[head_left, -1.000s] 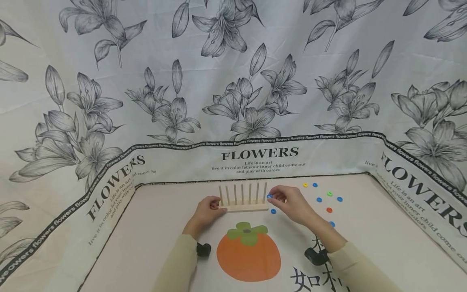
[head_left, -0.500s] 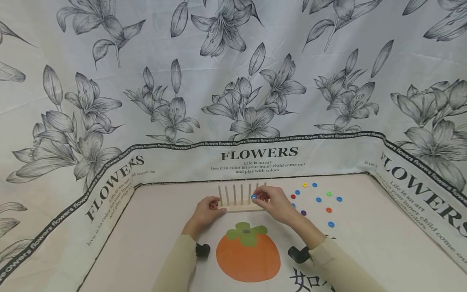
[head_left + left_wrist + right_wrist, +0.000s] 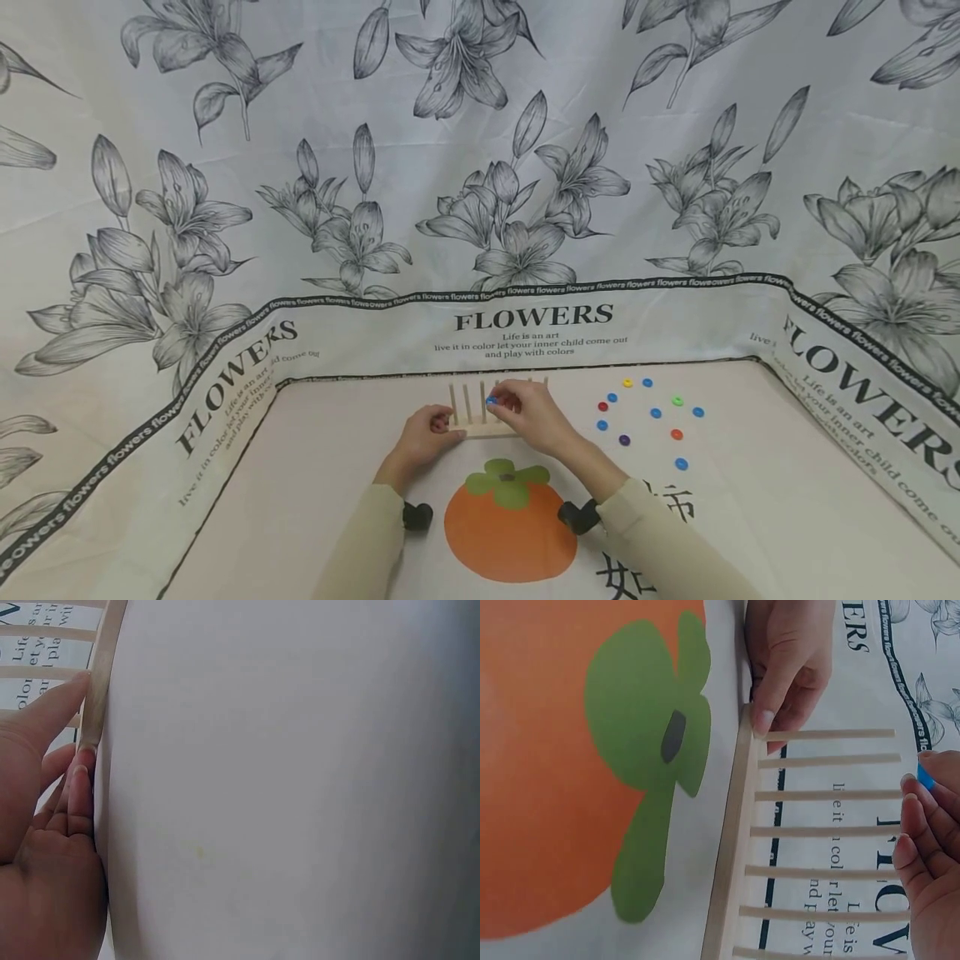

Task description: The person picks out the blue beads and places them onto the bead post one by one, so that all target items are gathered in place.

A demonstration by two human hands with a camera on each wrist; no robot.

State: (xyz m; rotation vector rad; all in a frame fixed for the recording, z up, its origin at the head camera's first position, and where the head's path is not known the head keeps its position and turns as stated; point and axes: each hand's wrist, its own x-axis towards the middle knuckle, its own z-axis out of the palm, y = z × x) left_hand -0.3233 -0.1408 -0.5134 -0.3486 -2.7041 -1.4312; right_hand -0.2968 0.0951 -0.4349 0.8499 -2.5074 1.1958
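Observation:
A wooden peg rack (image 3: 487, 431) with a row of upright pegs stands on the table, its pegs bare where they show in the right wrist view. My left hand (image 3: 422, 439) grips the rack's left end, thumb along the base and fingers behind, as the left wrist view shows on the wooden base (image 3: 97, 697). Between thumb and fingertips, my right hand (image 3: 534, 414) pinches a small blue ring (image 3: 491, 401). It is near the top of the pegs towards the rack's left half; in the right wrist view the blue ring (image 3: 925, 777) is beyond the peg tips, mostly covered by fingers.
Several small rings lie scattered to the right of the rack, among them a yellow ring (image 3: 627, 383), a purple ring (image 3: 625, 440) and a green ring (image 3: 677, 401). A printed persimmon (image 3: 510, 533) is on the tablecloth in front. A flower-patterned curtain (image 3: 525, 333) stands behind.
My right hand has moved left with the blue ring, from beside the rack's right end to over its pegs. The left hand has stayed at the left end.

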